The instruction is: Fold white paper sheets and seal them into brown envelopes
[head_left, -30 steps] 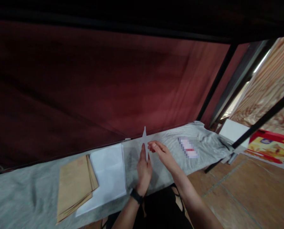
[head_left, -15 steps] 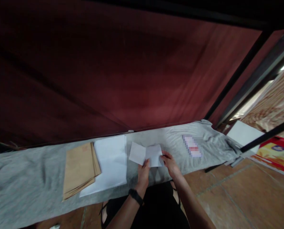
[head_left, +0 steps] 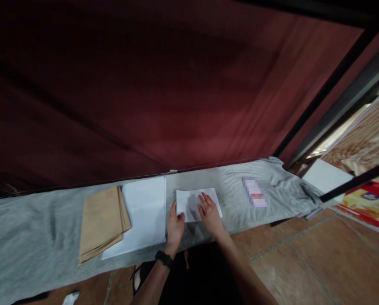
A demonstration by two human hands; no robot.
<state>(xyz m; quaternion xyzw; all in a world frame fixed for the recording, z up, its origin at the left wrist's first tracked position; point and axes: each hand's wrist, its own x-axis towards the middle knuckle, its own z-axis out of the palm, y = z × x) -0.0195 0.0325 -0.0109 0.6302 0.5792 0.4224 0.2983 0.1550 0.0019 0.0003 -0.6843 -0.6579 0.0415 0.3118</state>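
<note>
A white sheet of paper (head_left: 189, 205) lies in front of me on the grey cloth, its long side running left to right. My left hand (head_left: 176, 224) grips its lower left corner, thumb on top. Fingers spread, my right hand (head_left: 209, 214) is over the right half of the sheet; its fingertips are on or just above the surface. Left of the sheet is a stack of larger white paper (head_left: 148, 212), partly covered by several brown envelopes (head_left: 102, 220).
Grey cloth (head_left: 33, 228) covers the narrow bench before a dark red panel (head_left: 183, 106). A blurred-out pinkish bundle (head_left: 255, 192) lies to the right. Beyond the bench's right end are a white box (head_left: 326, 178), a black bar (head_left: 355, 184) and a red-yellow carton (head_left: 370, 205).
The paper was held up, partly opened along a crease; now it lies flatter as one rectangle. My left hand moved to its left edge, and my right hand moved from its edge onto its face.
</note>
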